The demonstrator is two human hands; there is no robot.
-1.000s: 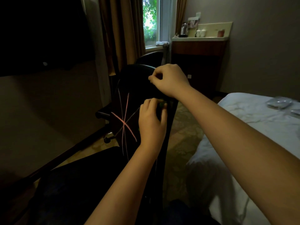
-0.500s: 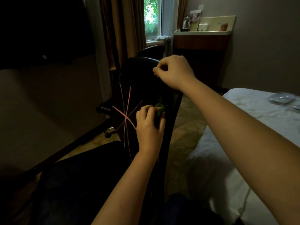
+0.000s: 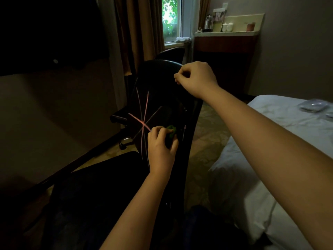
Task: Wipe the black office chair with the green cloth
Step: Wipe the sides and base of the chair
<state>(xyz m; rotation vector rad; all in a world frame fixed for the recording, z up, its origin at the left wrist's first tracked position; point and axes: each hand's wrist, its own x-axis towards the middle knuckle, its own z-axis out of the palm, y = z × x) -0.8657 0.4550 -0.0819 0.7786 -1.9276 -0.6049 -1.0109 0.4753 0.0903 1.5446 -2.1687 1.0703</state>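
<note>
left hand (image 3: 161, 148) pinches the bunched green cloth (image 3: 170, 131) against the backrest of the black office chair (image 3: 158, 98), while right hand (image 3: 197, 77) curls over its top edge

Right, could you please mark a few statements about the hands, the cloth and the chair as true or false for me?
1. The left hand holds the green cloth against the black office chair. True.
2. The right hand lies flat on the bed. False: its fingers curl round the chair's upper edge.
3. The cloth is at the very top of the chair's back. False: it is well below the right hand.
4. A kettle stands on the counter beside the window. True.
</note>
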